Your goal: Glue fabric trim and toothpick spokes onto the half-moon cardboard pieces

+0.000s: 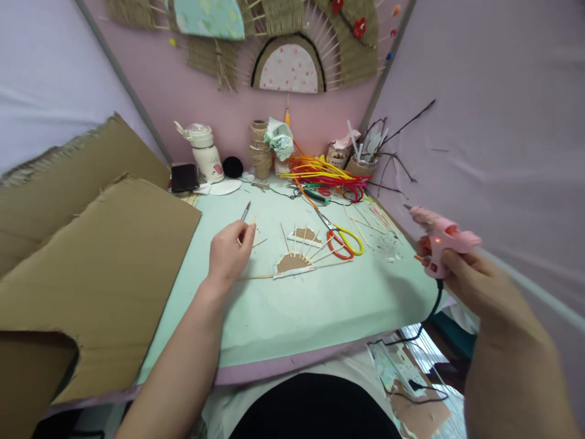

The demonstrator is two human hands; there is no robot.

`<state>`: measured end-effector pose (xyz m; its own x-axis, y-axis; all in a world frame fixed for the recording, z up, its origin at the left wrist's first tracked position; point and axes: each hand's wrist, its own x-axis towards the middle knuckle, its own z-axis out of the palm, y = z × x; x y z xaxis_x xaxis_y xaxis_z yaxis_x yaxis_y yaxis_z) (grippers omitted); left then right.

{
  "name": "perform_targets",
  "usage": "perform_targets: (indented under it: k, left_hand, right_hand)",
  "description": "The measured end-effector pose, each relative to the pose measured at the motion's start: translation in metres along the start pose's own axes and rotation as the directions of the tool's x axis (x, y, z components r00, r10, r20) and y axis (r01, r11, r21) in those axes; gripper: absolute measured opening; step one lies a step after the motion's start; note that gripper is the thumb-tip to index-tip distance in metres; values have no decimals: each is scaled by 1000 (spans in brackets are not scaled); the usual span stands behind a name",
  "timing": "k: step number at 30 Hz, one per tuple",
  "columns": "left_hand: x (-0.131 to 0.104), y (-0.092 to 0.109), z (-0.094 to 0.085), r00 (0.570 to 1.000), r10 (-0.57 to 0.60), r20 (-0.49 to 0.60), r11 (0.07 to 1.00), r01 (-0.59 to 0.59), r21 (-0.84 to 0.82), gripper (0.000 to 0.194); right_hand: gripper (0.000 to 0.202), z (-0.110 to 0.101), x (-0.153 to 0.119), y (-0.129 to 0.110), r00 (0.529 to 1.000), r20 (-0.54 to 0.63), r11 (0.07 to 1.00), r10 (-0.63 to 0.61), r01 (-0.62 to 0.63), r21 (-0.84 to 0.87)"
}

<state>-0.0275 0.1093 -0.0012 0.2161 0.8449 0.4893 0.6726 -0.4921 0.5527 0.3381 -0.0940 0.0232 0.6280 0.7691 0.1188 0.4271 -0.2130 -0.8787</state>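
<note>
My right hand (470, 280) grips a pink hot glue gun (441, 238), raised off the table's right side with its nozzle pointing left and its small light lit. My left hand (232, 250) is closed in a pinch over the table; a pale tip, apparently of a thin wooden stick (255, 220), pokes out at the fingertips. Just beyond it lies a pen-like tool (246, 211). To the right of that hand is a cardboard half-circle (292, 263) with thin sticks fanning out from its curved edge. A second half-circle (305, 235) lies behind it, beside open scissors (345, 241) with red and yellow handles.
Big cardboard sheets (114, 244) cover the table's left. Along the back stand a white bottle (205, 152), a twine cone (261, 149), yellow and red pipe cleaners (324, 171) and a pot of twigs (363, 164). The gun's black cord (432, 314) hangs over the right edge.
</note>
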Motion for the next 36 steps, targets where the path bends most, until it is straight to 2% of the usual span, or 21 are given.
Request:
perform_targets:
  k: [3,5,9,13,17,22,28,34,36]
  left_hand:
    - [4,-13,-3,996,-48,78,997,43,64,12]
    - [5,-21,-4,985,-75,153,992,58,116,11]
    - [2,-31,-3,950,-99,295,980,41,197,7]
    - [-4,-31,1,924,-122,361,971,36,236,9]
    - [-6,-28,3,916,-155,369,969,68,239,15]
    - [-3,-23,1,922,-188,338,977,140,162,12]
    - [-4,-7,8,915,-190,356,981,192,31,13]
    - [-11,13,12,904,-181,388,982,187,24,5]
    - [-12,17,13,897,-157,414,987,160,29,14]
  right_hand:
    - [52,28,-9,-14,994,64,926,85,-102,363]
    - [50,52,-15,-18,981,170,890,91,-157,429]
    - [50,94,-27,-18,896,443,922,-5,-168,349]
    - [52,114,-31,-24,841,539,957,-37,-125,260]
    - [52,119,-35,-33,835,550,971,-16,-119,208]
    - [54,122,-39,-38,843,538,985,-16,-80,155]
    - [54,113,-34,-36,916,401,987,-8,-58,151]
    - [51,93,-27,-23,949,314,986,9,-60,156]
    - [53,86,-23,-19,963,270,987,23,-65,148]
